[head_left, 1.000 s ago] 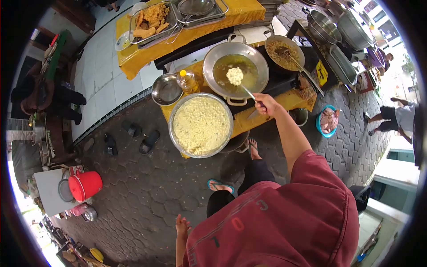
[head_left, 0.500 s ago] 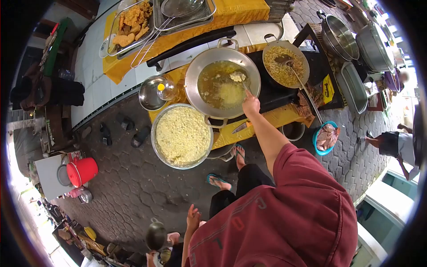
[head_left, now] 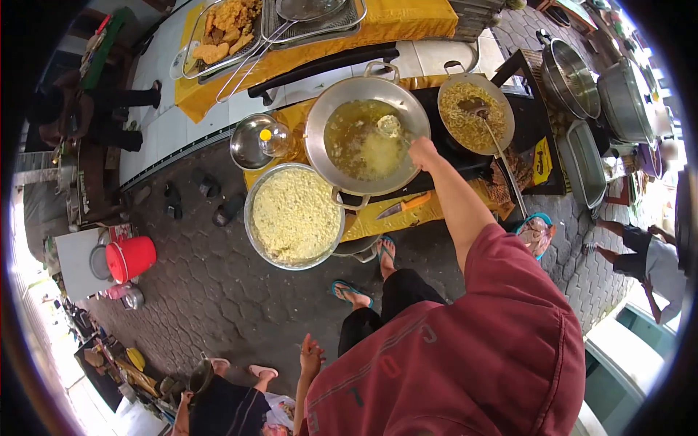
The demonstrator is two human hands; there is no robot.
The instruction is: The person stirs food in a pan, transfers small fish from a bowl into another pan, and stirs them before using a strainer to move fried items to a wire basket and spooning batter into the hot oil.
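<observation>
My right hand is closed over the right rim of a large metal wok, gripping the handle of a ladle. The ladle's bowl, with pale batter in it, sits in the yellowish oil. Beside it a foamy pale patch of batter bubbles. My left hand hangs low beside my body, holding nothing, with its fingers apart. Left of the wok's near handle is a wide metal basin full of pale yellow batter. A knife with an orange handle lies on the yellow cloth just below the wok.
Right of the wok stands a pan of noodles with a long-handled spatula. An oil bottle and metal bowl are at its left. Fried food fills a rack behind. Another person is at the lower left.
My right hand and the ladle's handle have swung to the right; the ladle bowl stays in the oil. My left hand's fingers are more spread. The person at the lower left has come closer.
</observation>
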